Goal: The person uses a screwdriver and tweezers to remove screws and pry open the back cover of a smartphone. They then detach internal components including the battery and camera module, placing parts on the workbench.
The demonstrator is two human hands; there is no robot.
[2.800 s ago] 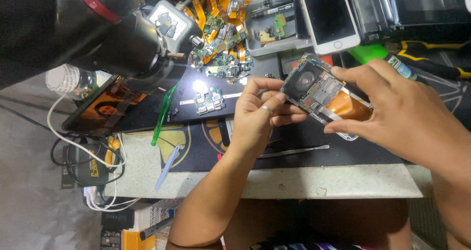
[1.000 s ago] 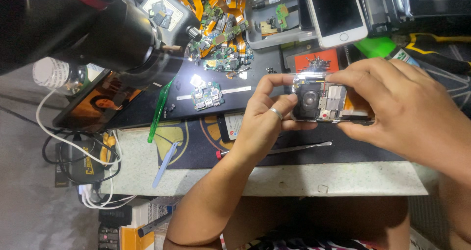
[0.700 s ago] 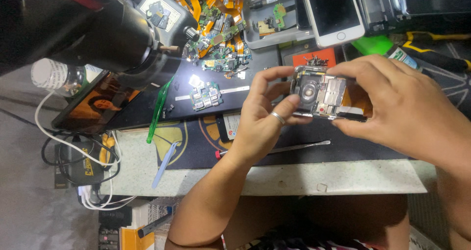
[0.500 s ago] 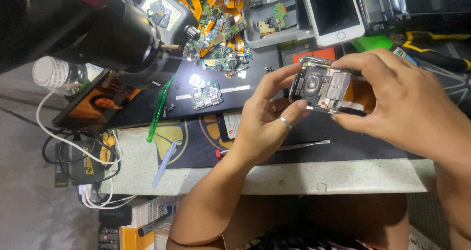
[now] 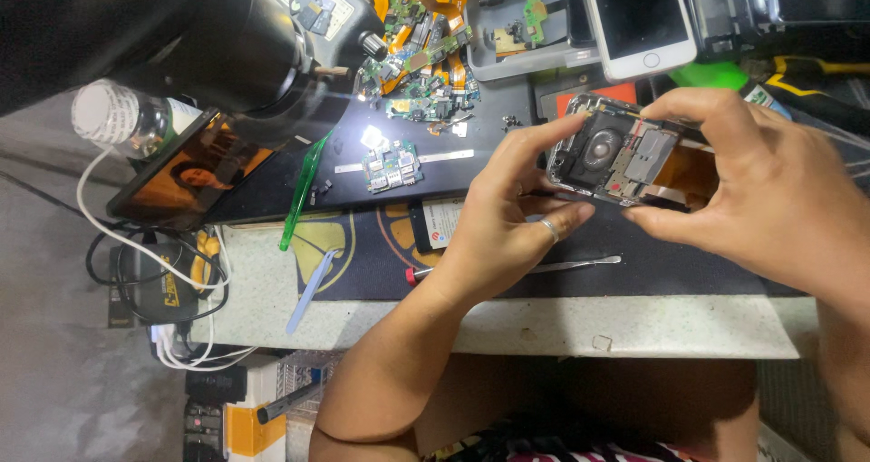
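Both my hands hold an opened phone body above the dark work mat, its round speaker and metal shields facing up. My left hand, with a ring on one finger, pinches the phone's left end between thumb and fingers. My right hand grips the right end, fingers curled over the top edge and thumb underneath. An orange part shows behind the phone, partly hidden by my right hand.
A small circuit board lies lit under a black microscope. A pile of boards and orange flex cables, a white phone, a grey tray, green pry tool, metal spudger, a bottle and a lit phone surround them.
The phone body has been turned and tilted between my hands, and raised slightly. My left fingers shifted from the front face to its left end.
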